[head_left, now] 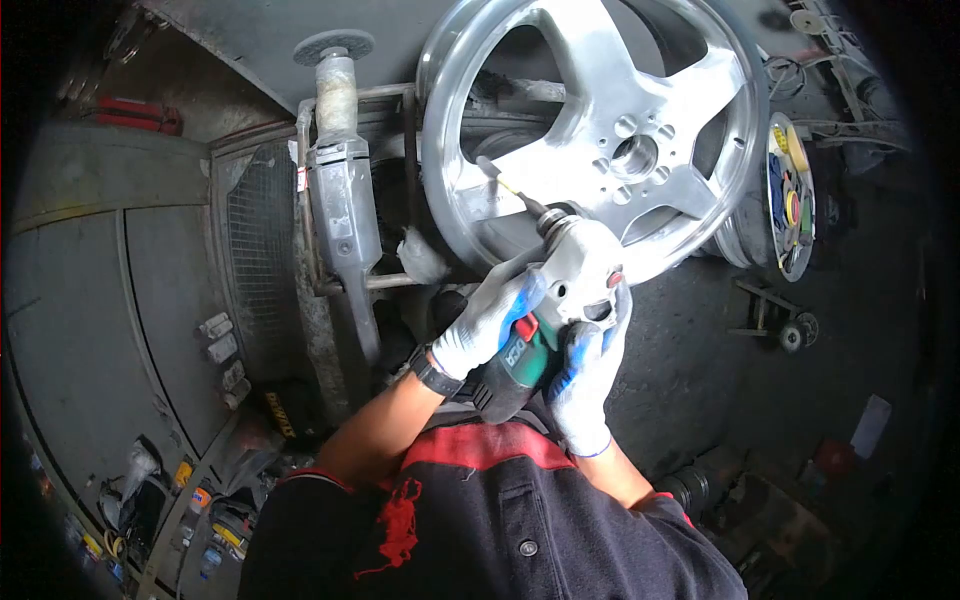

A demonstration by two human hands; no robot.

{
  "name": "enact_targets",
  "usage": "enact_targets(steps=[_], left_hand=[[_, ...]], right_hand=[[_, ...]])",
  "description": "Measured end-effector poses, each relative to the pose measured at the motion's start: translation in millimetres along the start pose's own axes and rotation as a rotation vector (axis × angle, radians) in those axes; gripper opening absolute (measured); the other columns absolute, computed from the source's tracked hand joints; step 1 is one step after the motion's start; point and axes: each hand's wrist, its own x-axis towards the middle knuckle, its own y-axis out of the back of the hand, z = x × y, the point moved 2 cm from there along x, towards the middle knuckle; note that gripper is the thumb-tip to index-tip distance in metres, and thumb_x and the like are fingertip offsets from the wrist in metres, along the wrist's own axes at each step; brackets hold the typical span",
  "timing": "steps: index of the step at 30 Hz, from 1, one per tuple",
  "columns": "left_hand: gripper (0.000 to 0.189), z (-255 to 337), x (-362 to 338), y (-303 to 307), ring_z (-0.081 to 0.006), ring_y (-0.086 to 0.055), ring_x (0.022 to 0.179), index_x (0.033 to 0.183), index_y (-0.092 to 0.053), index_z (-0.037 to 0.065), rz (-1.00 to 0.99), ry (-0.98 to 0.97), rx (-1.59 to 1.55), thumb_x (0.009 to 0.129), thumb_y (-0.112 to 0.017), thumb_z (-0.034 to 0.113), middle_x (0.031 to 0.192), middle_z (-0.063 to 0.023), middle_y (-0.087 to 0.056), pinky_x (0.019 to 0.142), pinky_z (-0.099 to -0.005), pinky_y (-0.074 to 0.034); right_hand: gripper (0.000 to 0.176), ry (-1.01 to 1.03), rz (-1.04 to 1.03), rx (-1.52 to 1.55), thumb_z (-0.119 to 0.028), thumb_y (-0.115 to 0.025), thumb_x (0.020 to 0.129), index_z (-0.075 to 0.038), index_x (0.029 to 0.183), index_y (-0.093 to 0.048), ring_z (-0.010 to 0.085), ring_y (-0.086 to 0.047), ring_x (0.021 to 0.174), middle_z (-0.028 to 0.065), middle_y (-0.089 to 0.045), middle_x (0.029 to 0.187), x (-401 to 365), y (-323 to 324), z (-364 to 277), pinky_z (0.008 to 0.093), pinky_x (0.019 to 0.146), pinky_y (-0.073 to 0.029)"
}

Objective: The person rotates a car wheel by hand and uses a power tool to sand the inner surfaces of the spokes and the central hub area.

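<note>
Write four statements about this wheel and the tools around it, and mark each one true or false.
1. The left hand and the right hand both wear gloves and grip the green power tool. True.
2. The tool's bit points at the silver wheel. True.
3. The silver wheel carries a tyre. False: it is a bare rim.
4. The left hand holds the grey angle grinder. False: the grinder sits untouched on the metal frame to the left of the wheel.
</note>
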Motion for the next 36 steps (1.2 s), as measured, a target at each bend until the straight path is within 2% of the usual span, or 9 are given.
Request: enact_targets(steps=[8, 13, 14, 17, 23, 25, 28, 29, 36], left_hand=[[0.057, 11.2, 41.9, -30.1, -0.009, -0.051, 0.109, 0.136, -0.048, -0.006, -0.1, 0.092, 0.085, 0.1, -0.054, 0.038, 0.118, -0.0055, -0.06, 0.095, -0.0255, -0.043], [0.063, -2.4, 27.0, -14.0, -0.0119, -0.051, 0.116, 0.14, -0.044, -0.007, -0.068, 0.0, 0.051, 0.1, -0.054, 0.04, 0.126, -0.0088, -0.059, 0.1, -0.0279, -0.042], [0.07, -4.5, 20.0, -9.3, -0.0144, -0.051, 0.12, 0.142, -0.041, -0.008, -0.033, -0.01, 0.099, 0.098, -0.056, 0.044, 0.131, -0.0112, -0.057, 0.103, -0.0294, -0.041], [0.079, -6.0, 4.6, -0.7, -0.0157, -0.052, 0.122, 0.144, -0.039, -0.009, -0.028, 0.061, -0.027, 0.095, -0.059, 0.05, 0.134, -0.0122, -0.056, 0.105, -0.0302, -0.04], [0.075, -14.8, -1.2, 3.8, -0.0155, -0.052, 0.121, 0.143, -0.04, -0.008, -0.004, 0.013, 0.012, 0.096, -0.057, 0.048, 0.133, -0.0123, -0.057, 0.104, -0.0298, -0.041], [0.07, 2.2, 7.1, -11.4, -0.0147, -0.052, 0.119, 0.142, -0.043, -0.008, 0.002, 0.04, 0.059, 0.098, -0.055, 0.046, 0.131, -0.0109, -0.057, 0.103, -0.0296, -0.041], [0.061, 21.2, 28.6, -25.6, -0.01, -0.052, 0.11, 0.137, -0.048, -0.006, -0.11, 0.11, 0.071, 0.099, -0.055, 0.041, 0.119, -0.0062, -0.06, 0.097, -0.0267, -0.043], [0.059, 13.4, 33.2, -26.3, -0.0091, -0.051, 0.106, 0.134, -0.049, -0.007, -0.097, -0.007, 0.175, 0.099, -0.056, 0.04, 0.115, -0.0048, -0.06, 0.094, -0.0261, -0.043], [0.069, -7.9, 13.8, -5.9, -0.0113, -0.053, 0.111, 0.137, -0.046, -0.008, -0.027, 0.014, 0.119, 0.097, -0.056, 0.047, 0.121, -0.0078, -0.06, 0.097, -0.0273, -0.043]], right_hand=[[0.079, 0.001, 0.165, 0.082, -0.052, -0.057, 0.096, -0.002, 0.151, -0.032, 0.019, -0.048, 0.128, 0.0114, -0.048, 0.141, 23.7, 21.3, -4.7, 0.035, 0.108, -0.037], [0.082, 0.12, 0.103, -0.034, -0.054, -0.058, 0.096, -0.001, 0.151, -0.03, 0.0145, -0.052, 0.113, 0.0089, -0.053, 0.133, 14.8, 17.7, 10.1, 0.0291, 0.099, -0.039], [0.079, 0.036, 0.09, -0.054, -0.049, -0.058, 0.096, 0.0, 0.151, -0.03, 0.0121, -0.052, 0.105, 0.0079, -0.054, 0.129, 8.2, 18.0, 12.7, 0.0268, 0.095, -0.039], [0.077, -0.067, 0.08, 0.085, -0.015, -0.057, 0.081, 0.006, 0.149, -0.028, 0.0243, -0.046, 0.127, 0.0187, -0.045, 0.138, 0.9, 2.2, -2.1, 0.0364, 0.109, -0.035], [0.078, -0.031, -0.005, 0.141, -0.021, -0.062, 0.085, 0.006, 0.149, -0.027, 0.0246, -0.046, 0.127, 0.0183, -0.045, 0.138, 0.0, 4.1, 1.5, 0.0369, 0.109, -0.035], [0.09, -0.022, 0.028, 0.073, -0.059, -0.062, 0.091, 0.0, 0.151, -0.03, 0.0193, -0.047, 0.127, 0.0113, -0.048, 0.141, 4.6, 11.0, 4.6, 0.0353, 0.109, -0.035], [0.076, 0.038, 0.11, 0.073, -0.049, -0.058, 0.097, -0.002, 0.151, -0.031, 0.0197, -0.048, 0.126, 0.0105, -0.048, 0.141, 14.1, 17.1, 0.1, 0.0348, 0.108, -0.036], [0.075, 0.04, 0.147, 0.095, -0.048, -0.057, 0.098, -0.002, 0.151, -0.031, 0.0195, -0.048, 0.126, 0.0105, -0.048, 0.141, 16.3, 17.2, -1.8, 0.0348, 0.108, -0.036], [0.084, 0.059, 0.069, 0.012, -0.055, -0.057, 0.095, 0.001, 0.151, -0.028, 0.0188, -0.045, 0.128, 0.0114, -0.048, 0.142, 2.3, 12.2, 9.3, 0.0351, 0.107, -0.036]])
